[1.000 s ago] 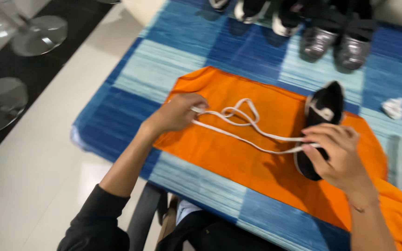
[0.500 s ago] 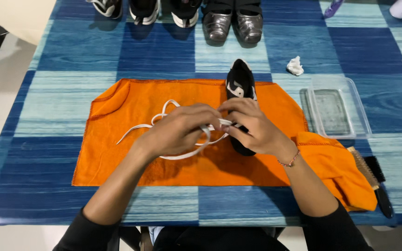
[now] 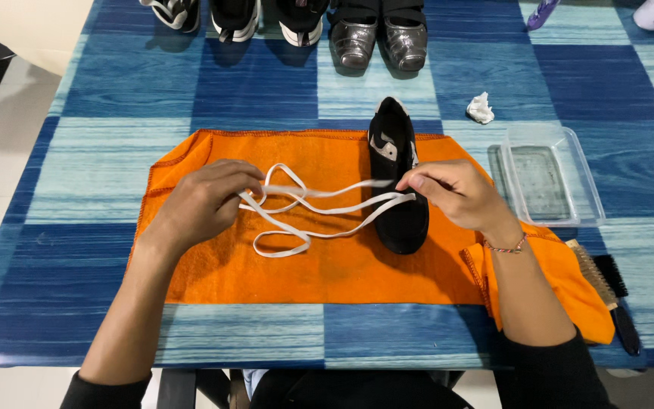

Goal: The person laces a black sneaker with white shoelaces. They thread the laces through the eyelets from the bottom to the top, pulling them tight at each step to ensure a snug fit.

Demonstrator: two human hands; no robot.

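A table [image 3: 77, 189] covered in a blue and pale-blue checked cloth fills the view, with light floor showing past its left edge. An orange towel [image 3: 327, 265] lies spread across the middle of the table and serves as the reference here. Beyond the towel's far edge stands a row of shoes [image 3: 380, 38], a silver pair among them. Just right of the towel sits a clear plastic tray [image 3: 546, 182], and near the towel's right corner lie two brushes [image 3: 607, 280]. A crumpled white tissue [image 3: 481, 107] rests beyond the towel's far right corner.

On the towel's right half lies a black shoe [image 3: 399, 189], toe toward the person. A white lace [image 3: 304, 212] trails in loops from it across the towel's centre. The left hand [image 3: 198, 204] pinches the lace's left end between closed fingertips; the right hand [image 3: 456, 189] pinches the lace at the shoe, fingers narrowly closed.
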